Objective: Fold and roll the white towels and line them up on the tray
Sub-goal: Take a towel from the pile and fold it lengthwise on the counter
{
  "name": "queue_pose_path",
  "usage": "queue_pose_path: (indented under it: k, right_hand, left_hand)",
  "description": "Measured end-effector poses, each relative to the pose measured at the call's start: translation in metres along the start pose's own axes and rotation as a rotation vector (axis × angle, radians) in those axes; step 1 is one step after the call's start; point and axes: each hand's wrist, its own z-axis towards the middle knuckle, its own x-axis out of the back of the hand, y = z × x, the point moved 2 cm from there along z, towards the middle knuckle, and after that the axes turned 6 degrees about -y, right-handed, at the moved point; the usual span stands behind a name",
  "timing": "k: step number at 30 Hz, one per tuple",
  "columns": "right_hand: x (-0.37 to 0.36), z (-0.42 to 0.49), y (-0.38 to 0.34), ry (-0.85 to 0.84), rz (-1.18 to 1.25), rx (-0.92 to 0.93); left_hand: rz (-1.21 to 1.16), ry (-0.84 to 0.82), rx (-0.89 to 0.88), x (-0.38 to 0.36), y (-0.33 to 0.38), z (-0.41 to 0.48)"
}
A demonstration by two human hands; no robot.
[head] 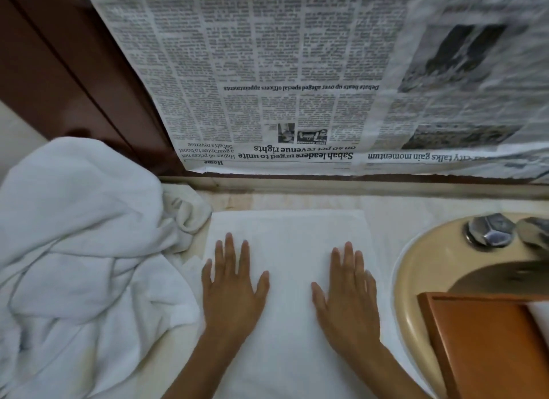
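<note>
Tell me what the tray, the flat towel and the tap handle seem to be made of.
Tray: probably wood, orange-brown, smooth matt face with raised rim. Flat towel: white cotton terry, it seems; fine nubby surface. Tap handle: shiny metal, likely chrome; bright reflections.

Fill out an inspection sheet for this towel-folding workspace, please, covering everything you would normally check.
Surface: pale counter, largely covered by towels.
Job's things: flat towel spread in front of the person; crumpled towel pile to its left; orange tray at right, lying over the sink, with something white at its cut-off right edge.
Clutter: nothing seen.
Grippers: left hand and right hand rest flat on the flat towel, apart from each other, fingers straight.
Cables: nothing seen.
Surroundings: newspaper covering the wall behind; dark wooden panel at upper left; chrome tap handles behind the sink.
</note>
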Motion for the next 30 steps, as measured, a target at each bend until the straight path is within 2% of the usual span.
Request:
queue_pose_path:
  k: [2, 5, 9, 15, 21, 24, 27, 30]
  right_hand:
    - [-0.012, -0.027, -0.011, 0.026, 0.023, 0.082]
    - [-0.027, -0.048, 0.002, -0.004, -0.01, 0.061]
    - [-0.029, -0.057, 0.021, -0.001, -0.096, 0.094]
    - [-0.022, -0.017, 0.02, -0.008, -0.1, 0.059]
    - [0.002, 0.062, 0.016, -0.046, -0.094, -0.014]
    - [0.01, 0.074, 0.01, -0.119, -0.077, -0.028]
    - [0.008, 0.045, 0.002, -0.133, -0.023, -0.038]
    - [-0.012, -0.012, 0.001, -0.076, 0.037, 0.033]
  left_hand:
    - [-0.03, -0.015, -0.093, -0.013, 0.009, -0.031]
    - [-0.073, -0.081, -0.111, -0.034, 0.008, -0.07]
    - [-0.066, -0.09, -0.13, -0.037, 0.0, -0.086]
    - [-0.035, -0.121, -0.173, -0.03, 0.008, -0.033]
    - [-0.018, -0.288, -0.114, -0.009, 0.027, 0.055]
    - [-0.045, -0.319, -0.087, -0.003, 0.033, 0.066]
    - [-0.153, -0.271, -0.047, -0.001, 0.04, 0.038]
    - [-0.184, -0.231, -0.092, -0.012, 0.038, -0.016]
